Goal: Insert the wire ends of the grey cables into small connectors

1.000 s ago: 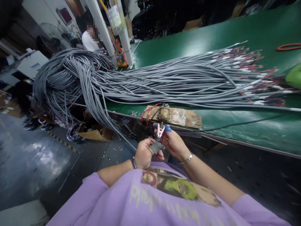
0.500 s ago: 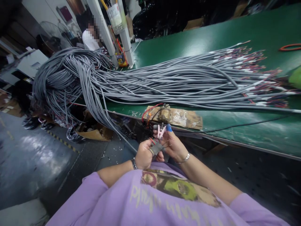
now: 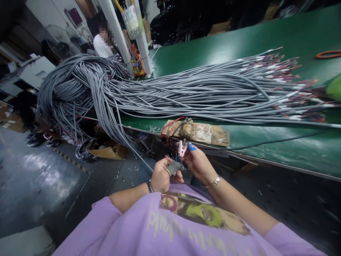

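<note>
Grip of the left hand (image 3: 160, 176) is pressed together on thin coloured wires (image 3: 168, 159), and the right hand (image 3: 200, 166) pinches a pink clip-like tool (image 3: 182, 149) just beside them. Both hands are before the near edge of the green bench (image 3: 271, 145), close to a wooden board (image 3: 210, 133) lying along this edge; behind it lie many gray cables (image 3: 199, 89).

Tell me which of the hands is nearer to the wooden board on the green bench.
Right. The right hand is just short of the wooden board; the left hand is farther back toward the purple shirt, off to the left.
</note>
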The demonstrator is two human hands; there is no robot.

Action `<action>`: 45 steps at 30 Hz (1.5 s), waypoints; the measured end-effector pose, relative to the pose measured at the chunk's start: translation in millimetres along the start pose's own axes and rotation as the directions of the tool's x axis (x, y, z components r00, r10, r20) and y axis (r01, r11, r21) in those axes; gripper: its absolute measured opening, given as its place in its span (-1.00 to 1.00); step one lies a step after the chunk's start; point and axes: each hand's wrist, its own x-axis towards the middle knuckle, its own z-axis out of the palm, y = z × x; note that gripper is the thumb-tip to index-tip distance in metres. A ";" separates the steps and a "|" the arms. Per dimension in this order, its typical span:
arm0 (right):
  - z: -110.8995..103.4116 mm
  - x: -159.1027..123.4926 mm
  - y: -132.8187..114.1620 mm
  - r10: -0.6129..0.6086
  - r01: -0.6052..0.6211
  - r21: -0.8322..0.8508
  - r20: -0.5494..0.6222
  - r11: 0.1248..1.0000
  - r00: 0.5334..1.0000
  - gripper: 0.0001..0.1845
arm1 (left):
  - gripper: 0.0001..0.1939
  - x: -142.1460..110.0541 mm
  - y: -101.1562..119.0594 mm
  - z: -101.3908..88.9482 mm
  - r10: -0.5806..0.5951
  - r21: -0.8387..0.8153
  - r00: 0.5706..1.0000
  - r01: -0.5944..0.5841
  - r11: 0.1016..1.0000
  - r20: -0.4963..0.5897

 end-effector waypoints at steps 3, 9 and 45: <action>-0.6 -2.3 0.0 -0.068 0.066 -0.089 -0.014 0.994 0.998 -0.59 | -0.47 2.3 -0.7 1.4 -0.003 -0.003 1.000 0.003 1.000 0.006; 1.7 4.6 1.7 0.198 -0.210 0.169 0.087 0.963 0.976 -0.62 | -0.48 6.7 -4.0 1.4 -0.020 0.002 1.000 0.020 1.000 0.007; -25.9 -25.6 -21.3 0.179 0.022 -0.550 0.310 0.835 0.934 -0.59 | -0.48 5.5 -6.7 -15.1 0.047 0.235 0.991 -0.075 0.969 0.124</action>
